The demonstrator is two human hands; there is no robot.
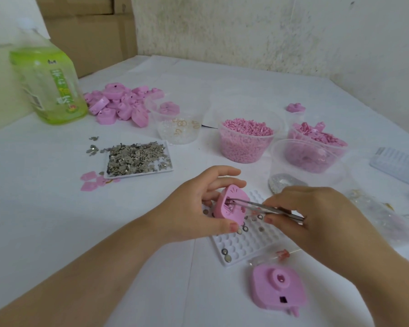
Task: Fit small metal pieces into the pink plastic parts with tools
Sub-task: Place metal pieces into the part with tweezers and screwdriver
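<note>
My left grip [198,205] clasps pink part [230,208] over tabletop [57,220] | my right grip [316,215] pinches tweezers [272,207], tips in its opening | fitting midway, I judge | metal pieces [137,159] plentiful, pink pile [121,102] waiting.

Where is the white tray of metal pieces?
Head view, left of centre: the flat white tray of grey metal pieces lies nearer than the heap of pink plastic shells.

The green bottle [49,83], far left of the tray of metal pieces [139,176], has a label [62,95] of Chinese characters too blurred to read.
</note>
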